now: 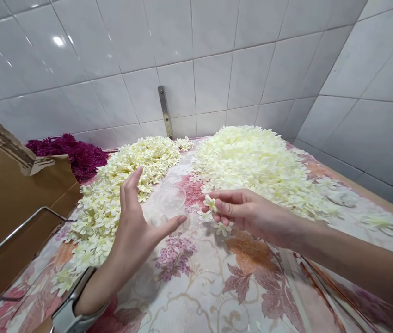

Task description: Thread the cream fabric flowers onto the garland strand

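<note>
Between the thumb and fingers of my right hand (240, 210) is a small white artificial flower (210, 203). Just below it, a couple of loose white flowers (222, 228) lie on the floral tablecloth (196, 296). My left hand (139, 222) is raised with thumb and fingers spread wide, holding nothing. It hovers in front of a heap of yellowish-white flowers (106, 203). Past its thumb sits a clear plastic dish (171, 198), whose contents I cannot make out. Behind my right hand rises a larger pile of pale petal-like flowers (252, 157).
Dark magenta flowers (75, 155) lie at the back left, beside a cardboard box (19, 185). A metal wire frame (12, 236) juts out at the left edge. A white tiled wall (213, 83) with a metal bracket (164, 111) stands behind the table.
</note>
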The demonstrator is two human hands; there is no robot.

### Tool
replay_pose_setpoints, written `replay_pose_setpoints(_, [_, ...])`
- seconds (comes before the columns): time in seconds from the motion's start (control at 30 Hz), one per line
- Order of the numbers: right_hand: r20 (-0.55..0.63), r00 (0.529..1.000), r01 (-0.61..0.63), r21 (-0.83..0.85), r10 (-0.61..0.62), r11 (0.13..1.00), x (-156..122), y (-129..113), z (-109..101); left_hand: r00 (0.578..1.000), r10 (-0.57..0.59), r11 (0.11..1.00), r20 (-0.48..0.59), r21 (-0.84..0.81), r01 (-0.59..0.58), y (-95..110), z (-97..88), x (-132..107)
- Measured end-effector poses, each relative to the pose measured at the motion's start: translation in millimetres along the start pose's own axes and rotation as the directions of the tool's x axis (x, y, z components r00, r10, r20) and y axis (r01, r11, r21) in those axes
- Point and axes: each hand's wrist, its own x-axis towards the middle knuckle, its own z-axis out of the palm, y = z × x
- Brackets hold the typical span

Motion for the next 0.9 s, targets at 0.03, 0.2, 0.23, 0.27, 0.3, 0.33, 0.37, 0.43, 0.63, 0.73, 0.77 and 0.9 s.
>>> replay_pose_setpoints(0.03, [0.003,1.000,0.007,-0.034,-0.007,0.999,-3,2,0,1.000,0.016,0.999,-0.013,-0.049,-0.017,6,1.1,-5])
replay_pose_setpoints(0.2, [-0.088,0.959,0.204,-0.440,-0.268,0.874,-25,14,4,0.768,-0.241,0.754,0.593,-0.384,0.533,34,20.9,-27])
replay_pose_setpoints(0.23, [-0.055,0.918,0.288,-0.588,-0.393,0.756,-29,17,4,0.680,-0.253,0.649,0.688,-0.401,0.647,36,27.4,-28])
replay_pose_setpoints(0.27, [0.010,0.864,0.360,-0.712,-0.504,0.603,-32,21,5,0.605,-0.233,0.548,0.761,-0.411,0.728,37,34.0,-29])
replay_pose_setpoints(0.3, [0.085,0.810,0.409,-0.792,-0.581,0.454,-35,25,6,0.558,-0.181,0.473,0.810,-0.426,0.772,38,40.5,-28])
replay_pose_setpoints(0.33, [0.139,0.771,0.434,-0.829,-0.621,0.354,-37,28,7,0.527,-0.136,0.422,0.839,-0.432,0.797,37,46.3,-27])
replay_pose_setpoints(0.37, [0.169,0.752,0.442,-0.846,-0.637,0.298,-38,31,9,0.514,-0.108,0.393,0.851,-0.439,0.808,36,51.2,-26])
replay_pose_setpoints(0.43, [0.163,0.766,0.425,-0.854,-0.622,0.300,-39,35,11,0.522,-0.120,0.365,0.844,-0.452,0.814,32,57.7,-25])
replay_pose_setpoints(0.63, [0.138,0.832,0.373,-0.856,-0.537,0.359,-44,43,15,0.583,-0.192,0.460,0.789,-0.453,0.764,21,56.4,-31])
replay_pose_setpoints(0.73, [0.139,0.827,0.375,-0.858,-0.545,0.351,-44,45,15,0.601,-0.148,0.594,0.785,-0.416,0.689,21,53.1,-33])
replay_pose_setpoints(0.77, [0.139,0.826,0.371,-0.864,-0.547,0.340,-44,44,15,0.604,-0.137,0.638,0.785,-0.397,0.660,21,52.3,-33])
replay_pose_setpoints(0.9, [0.159,0.798,0.378,-0.883,-0.581,0.278,-42,41,19,0.636,-0.100,0.814,0.765,-0.305,0.494,22,50.2,-32])
